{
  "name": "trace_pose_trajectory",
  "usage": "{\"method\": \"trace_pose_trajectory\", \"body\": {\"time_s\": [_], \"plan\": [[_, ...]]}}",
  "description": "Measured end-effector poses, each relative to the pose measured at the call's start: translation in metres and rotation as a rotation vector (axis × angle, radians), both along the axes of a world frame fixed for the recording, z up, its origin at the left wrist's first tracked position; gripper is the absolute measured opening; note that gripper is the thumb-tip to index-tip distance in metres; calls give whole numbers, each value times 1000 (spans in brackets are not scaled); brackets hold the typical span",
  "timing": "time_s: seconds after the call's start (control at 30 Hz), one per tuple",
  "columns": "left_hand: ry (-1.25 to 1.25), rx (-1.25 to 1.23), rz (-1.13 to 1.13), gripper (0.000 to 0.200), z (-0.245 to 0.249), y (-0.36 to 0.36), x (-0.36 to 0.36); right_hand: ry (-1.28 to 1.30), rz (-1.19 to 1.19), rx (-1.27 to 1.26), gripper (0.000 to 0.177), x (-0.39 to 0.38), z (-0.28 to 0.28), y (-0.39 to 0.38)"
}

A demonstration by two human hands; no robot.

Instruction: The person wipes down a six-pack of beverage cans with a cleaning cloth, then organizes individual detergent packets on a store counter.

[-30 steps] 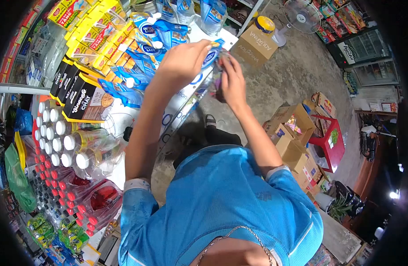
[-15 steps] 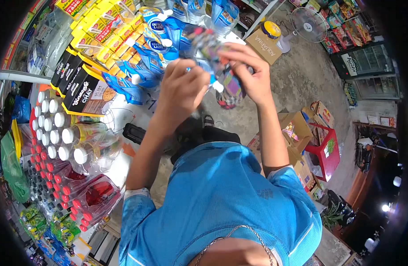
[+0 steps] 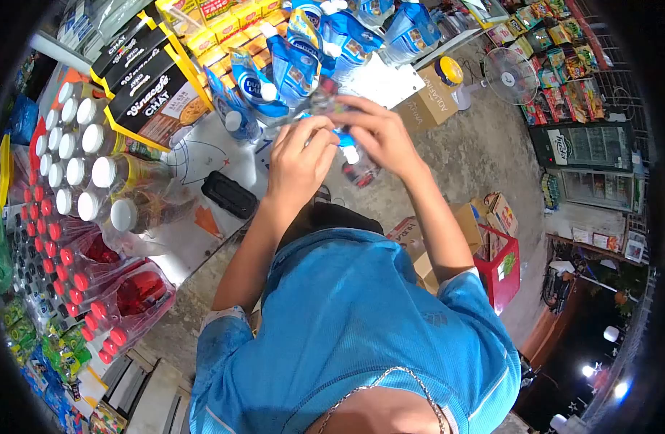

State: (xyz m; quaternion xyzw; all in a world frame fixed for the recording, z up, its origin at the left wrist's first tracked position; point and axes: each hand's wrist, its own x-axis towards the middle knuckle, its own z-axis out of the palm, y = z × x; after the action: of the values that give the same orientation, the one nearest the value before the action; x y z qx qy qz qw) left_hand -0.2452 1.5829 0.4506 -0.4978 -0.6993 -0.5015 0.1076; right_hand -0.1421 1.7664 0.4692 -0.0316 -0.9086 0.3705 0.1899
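Blue pouch (image 3: 343, 136) between left hand (image 3: 300, 163), right hand (image 3: 379, 137); DUTCH LADY pouches (image 3: 251, 85).

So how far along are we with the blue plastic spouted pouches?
Done: several blue white-capped spouted pouches lie overlapping on the white table, beside yellow cartons. In hand: left hand and right hand together grip one more blue pouch near the table edge. Left: that pouch is not yet set down; further stock isn't visible.

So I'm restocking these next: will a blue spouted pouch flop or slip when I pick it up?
Probably floppy: the blue pouch looks creased between the left hand and right hand. Its glossy film looks somewhat slippery. The white cap likely gives a firmer grip.
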Motion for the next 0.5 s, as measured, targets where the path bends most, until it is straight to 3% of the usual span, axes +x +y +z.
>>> {"method": "trace_pose_trajectory", "body": {"time_s": [0.1,0.17,0.23,0.33,0.5], "plan": [[-17,12,-23,12,-2,-3,1,37,-144,117,39,-4,-21,18],[-20,27,-36,13,-2,-4,-1,-83,-240,88,42,0,-19,14],[-1,27,-40,13,-2,-1,-2,-31,-99,194,44,2,5,-13],[29,27,-77,13,-1,2,-1,20,-55,289,46,7,-2,-6],[196,-68,-16,13,21,8,5,-122,-378,466,39,35,-25,45]]}}
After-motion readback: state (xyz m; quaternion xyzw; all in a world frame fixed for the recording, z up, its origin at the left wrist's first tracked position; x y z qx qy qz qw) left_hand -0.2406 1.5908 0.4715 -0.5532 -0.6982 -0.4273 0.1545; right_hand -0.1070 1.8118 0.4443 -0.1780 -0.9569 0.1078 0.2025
